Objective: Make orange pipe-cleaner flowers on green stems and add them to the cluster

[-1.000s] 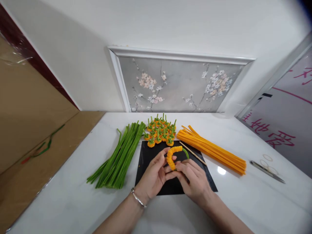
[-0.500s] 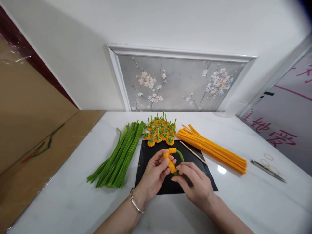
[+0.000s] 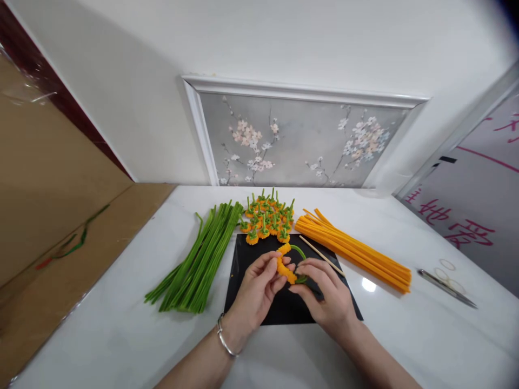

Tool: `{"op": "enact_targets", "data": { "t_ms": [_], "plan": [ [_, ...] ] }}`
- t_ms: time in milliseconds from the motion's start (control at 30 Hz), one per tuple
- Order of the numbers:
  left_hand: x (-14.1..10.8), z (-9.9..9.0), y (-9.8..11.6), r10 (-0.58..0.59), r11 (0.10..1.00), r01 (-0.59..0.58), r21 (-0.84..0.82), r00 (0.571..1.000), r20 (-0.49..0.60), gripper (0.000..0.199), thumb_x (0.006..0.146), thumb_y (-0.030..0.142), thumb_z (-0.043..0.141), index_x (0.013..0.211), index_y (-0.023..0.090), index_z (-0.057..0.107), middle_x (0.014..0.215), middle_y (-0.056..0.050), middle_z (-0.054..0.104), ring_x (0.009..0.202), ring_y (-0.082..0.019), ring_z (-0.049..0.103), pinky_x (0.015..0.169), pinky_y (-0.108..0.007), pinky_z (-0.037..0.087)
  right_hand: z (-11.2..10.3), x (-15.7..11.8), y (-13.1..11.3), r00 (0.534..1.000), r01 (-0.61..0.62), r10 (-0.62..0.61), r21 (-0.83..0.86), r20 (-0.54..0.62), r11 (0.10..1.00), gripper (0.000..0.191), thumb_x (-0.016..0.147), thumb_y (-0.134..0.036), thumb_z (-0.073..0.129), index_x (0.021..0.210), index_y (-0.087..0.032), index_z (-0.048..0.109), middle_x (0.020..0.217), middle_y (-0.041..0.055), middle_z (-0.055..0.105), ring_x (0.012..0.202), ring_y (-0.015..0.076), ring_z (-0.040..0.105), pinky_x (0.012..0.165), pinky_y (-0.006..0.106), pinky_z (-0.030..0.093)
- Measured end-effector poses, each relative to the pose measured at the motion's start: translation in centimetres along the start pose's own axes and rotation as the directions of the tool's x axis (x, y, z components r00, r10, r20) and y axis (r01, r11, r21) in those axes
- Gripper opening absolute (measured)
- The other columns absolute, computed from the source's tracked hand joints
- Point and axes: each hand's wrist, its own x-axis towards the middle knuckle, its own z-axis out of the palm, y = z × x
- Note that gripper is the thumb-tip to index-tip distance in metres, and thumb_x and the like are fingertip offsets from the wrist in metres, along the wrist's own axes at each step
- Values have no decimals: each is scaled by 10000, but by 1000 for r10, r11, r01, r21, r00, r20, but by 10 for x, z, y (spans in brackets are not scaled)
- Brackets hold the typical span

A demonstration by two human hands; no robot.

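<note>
My left hand (image 3: 259, 289), with a silver bangle at the wrist, pinches a coiled orange pipe cleaner (image 3: 287, 272) between thumb and fingers. A green pipe cleaner (image 3: 299, 250) threads through the coil, bending the two into a ring. On the right side of that ring, my right hand (image 3: 326, 294) has its fingers curled on the green pipe cleaner near the coil's lower end; the fingers partly hide the contact. Both hands are above a black mat (image 3: 275, 313). Behind it stand several small orange pieces with green tops and stems (image 3: 263, 219).
A bundle of green pipe cleaners (image 3: 198, 265) lies left of the mat, and an orange bundle (image 3: 352, 251) lies right. A thin wooden stick (image 3: 322, 255) rests on the mat's right side. Scissors (image 3: 446, 288) and rubber bands (image 3: 448, 265) are farther right. A wall with a framed floral panel (image 3: 308, 146) rises behind.
The right hand's fingers have spread slightly and shifted along the green pipe cleaner. The ring has turned a little, and more green shows at the coil's lower end. The left hand keeps its pinch.
</note>
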Motion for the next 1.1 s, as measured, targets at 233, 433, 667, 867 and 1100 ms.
{"op": "enact_targets", "data": {
  "t_ms": [233,433,667,867,1100],
  "plan": [
    [3,-3,5,-11,1000,11,3,1000,-14,268,714,177,792,957,177,679,834,-35,728,763,-149,721,605,-143,567,-6,1,11,995,38,-38,-5,91,999,125,878,-104,550,900,-199,627,1060,104,611,1061,244,570,893,464,528],
    [5,-4,2,35,999,-35,25,999,-15,294,729,169,778,1000,178,665,858,-49,731,829,-146,711,622,-131,556,-4,2,9,993,13,-18,38,113,999,169,888,-83,517,838,-201,628,799,45,650,828,190,595,757,376,531],
    [6,-4,-1,40,997,-40,61,999,-1,258,709,189,797,931,158,671,835,-62,734,815,-157,711,589,-133,548,2,0,2,990,2,5,-54,144,999,102,901,-111,519,856,-199,546,773,34,630,819,195,594,703,344,471],
    [6,-5,-1,56,997,-56,58,998,5,227,705,183,799,889,151,670,846,-61,733,811,-155,716,563,-119,535,5,2,-6,999,4,4,-153,52,988,86,898,-129,520,861,-201,550,776,38,638,783,190,609,709,333,472],
    [6,-5,4,-12,999,12,-51,1000,-12,174,747,199,768,884,140,678,840,-67,736,820,-180,729,611,-148,579,5,3,0,989,13,-16,21,146,1000,156,925,-101,454,994,-198,557,900,78,643,802,168,631,699,280,543]
  ]
}}
